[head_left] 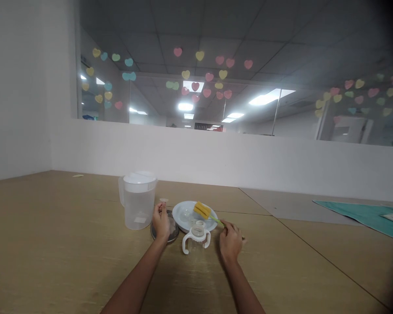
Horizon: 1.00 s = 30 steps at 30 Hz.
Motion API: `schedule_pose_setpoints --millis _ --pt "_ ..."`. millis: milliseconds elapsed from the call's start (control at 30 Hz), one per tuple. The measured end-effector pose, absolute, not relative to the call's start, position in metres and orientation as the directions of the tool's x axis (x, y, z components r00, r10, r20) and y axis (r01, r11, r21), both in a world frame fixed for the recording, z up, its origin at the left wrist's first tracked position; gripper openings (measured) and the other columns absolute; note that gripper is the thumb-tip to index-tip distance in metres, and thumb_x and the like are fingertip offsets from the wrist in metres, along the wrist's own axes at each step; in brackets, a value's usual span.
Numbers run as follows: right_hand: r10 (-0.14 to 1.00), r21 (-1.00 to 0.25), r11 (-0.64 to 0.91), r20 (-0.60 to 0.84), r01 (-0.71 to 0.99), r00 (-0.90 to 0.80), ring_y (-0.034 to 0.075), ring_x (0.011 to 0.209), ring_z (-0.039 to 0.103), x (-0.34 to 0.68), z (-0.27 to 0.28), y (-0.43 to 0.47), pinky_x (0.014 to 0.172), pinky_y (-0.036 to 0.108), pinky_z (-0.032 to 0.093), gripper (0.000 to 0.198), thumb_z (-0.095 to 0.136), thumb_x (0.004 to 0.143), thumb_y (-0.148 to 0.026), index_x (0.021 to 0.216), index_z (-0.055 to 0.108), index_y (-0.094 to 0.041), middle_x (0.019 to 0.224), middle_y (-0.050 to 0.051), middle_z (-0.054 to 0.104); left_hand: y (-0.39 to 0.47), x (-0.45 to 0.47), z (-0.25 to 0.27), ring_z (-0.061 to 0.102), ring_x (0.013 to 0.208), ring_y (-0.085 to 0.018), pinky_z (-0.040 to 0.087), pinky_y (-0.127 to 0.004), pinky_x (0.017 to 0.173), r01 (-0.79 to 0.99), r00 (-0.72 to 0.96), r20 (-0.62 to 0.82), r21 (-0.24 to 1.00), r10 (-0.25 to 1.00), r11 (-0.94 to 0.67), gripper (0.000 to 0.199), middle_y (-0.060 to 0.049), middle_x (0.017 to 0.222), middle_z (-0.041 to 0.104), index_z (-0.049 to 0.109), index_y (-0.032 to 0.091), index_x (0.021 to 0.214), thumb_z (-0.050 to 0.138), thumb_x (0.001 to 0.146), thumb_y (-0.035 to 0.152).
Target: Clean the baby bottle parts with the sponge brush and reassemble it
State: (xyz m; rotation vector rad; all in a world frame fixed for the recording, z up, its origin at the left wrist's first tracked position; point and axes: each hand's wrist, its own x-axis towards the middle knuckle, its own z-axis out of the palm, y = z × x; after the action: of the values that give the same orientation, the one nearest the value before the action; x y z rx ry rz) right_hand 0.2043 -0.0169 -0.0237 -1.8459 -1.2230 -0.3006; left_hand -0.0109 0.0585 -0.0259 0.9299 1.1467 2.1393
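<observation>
Sponge brush (202, 210) is noted just below the centre of the frame, its yellow head positioned over a pale plate (183, 208); contact between the two cannot be confirmed. Its green handle is gripped by the right hand (231, 241), to the right of the plate, with the fingers curled closed around it.

The left hand (161, 222) is raised over a dark round tray (175, 233), left of the plate. Its fingers are bent and drawn near one another. A small pale piece (163, 200) is seen right at the fingertips; whether it is pinched or lies behind them cannot be determined.

A clear bottle (196, 247), fitted with a white two-handled collar (196, 237), is found upright between the hands, in front of the plate. It is touched by neither hand.

A translucent lidded pitcher (140, 207) is stood on the table (68, 244), left of the tray. A teal cloth (350, 213) is laid at the right edge of the frame. Across the upper part, heart-shaped stickers (199, 56) are observed on a window above a white wall (199, 155).
</observation>
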Motion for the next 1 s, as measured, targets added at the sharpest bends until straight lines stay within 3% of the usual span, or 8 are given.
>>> schedule_pose_setpoints --millis 400,1000 --pt "0.637 -0.525 -0.126 0.608 0.842 0.474 0.023 0.102 0.053 0.2046 -0.0229 -0.0181 0.084 0.036 0.027 0.04 0.038 0.083 -0.008 0.102 0.069 -0.022 0.104 0.007 0.066 0.0568 -0.0104 -0.0253 0.055 0.057 -0.013 0.042 -0.024 0.055 -0.093 -0.601 0.337 0.872 0.725 -0.481 0.041 -0.001 0.068 0.061 0.063 0.015 0.083 0.056 0.075 0.054" --pt "0.638 -0.528 -0.165 0.587 0.833 0.498 0.024 0.102 0.053 0.2022 -0.0217 -0.0186 0.084 0.038 0.029 0.039 0.039 0.083 -0.008 0.102 0.069 -0.023 0.104 0.007 0.067 0.0542 -0.0095 -0.0217 0.053 0.056 -0.012 0.039 -0.022 0.053 -0.178 -0.603 0.298 0.854 0.74 -0.489 0.036 0.0 0.063 0.059 0.063 0.015 0.079 0.062 0.071 0.05"
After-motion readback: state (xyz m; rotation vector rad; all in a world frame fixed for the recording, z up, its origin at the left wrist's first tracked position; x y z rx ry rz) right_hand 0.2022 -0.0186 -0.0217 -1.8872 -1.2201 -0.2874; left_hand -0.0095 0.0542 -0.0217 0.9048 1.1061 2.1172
